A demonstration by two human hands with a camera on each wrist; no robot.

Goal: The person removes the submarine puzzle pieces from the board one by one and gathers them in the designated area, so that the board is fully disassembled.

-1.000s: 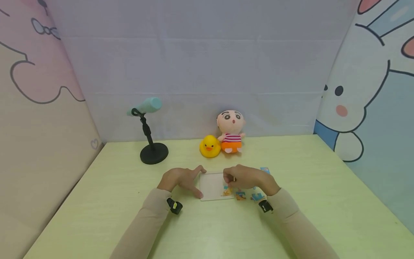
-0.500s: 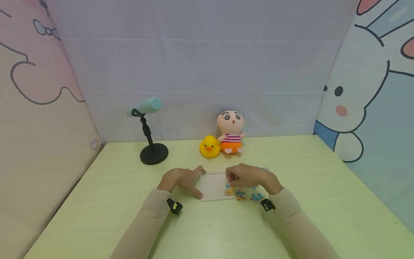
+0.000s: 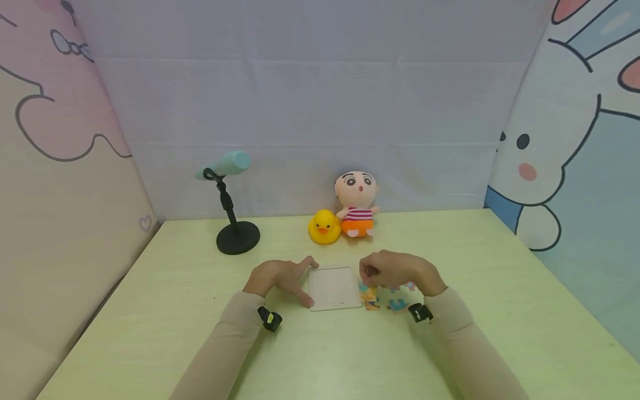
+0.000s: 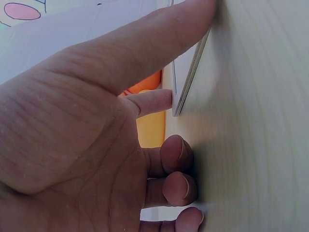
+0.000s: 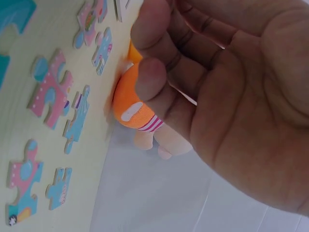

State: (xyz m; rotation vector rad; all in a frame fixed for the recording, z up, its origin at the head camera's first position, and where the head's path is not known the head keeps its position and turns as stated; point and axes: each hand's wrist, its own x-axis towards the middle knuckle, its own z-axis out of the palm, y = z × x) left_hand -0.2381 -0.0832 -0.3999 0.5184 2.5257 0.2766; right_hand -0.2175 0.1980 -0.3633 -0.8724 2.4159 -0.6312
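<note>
A shallow white puzzle tray lies on the table between my hands. My left hand is spread at its left side, the straight thumb and index finger touching the two left corners. In the left wrist view the other fingers bend above the tabletop. My right hand is just right of the tray, its fingers bent together, and pinches a yellow-and-blue jigsaw piece. The fingertips' contact with the piece is hidden. Below and beside it lie loose jigsaw pieces, such as a blue one and a pink one.
Behind the tray sit a yellow rubber duck and a plush doll in orange shorts. Further left stands a black stand bearing a light-blue cylinder. Decorated walls close off the back and sides.
My right hand has drawn the yellow-and-blue jigsaw piece rightward, from the tray's lower right corner to outside its right edge. The left hand and the tray have kept their place.
</note>
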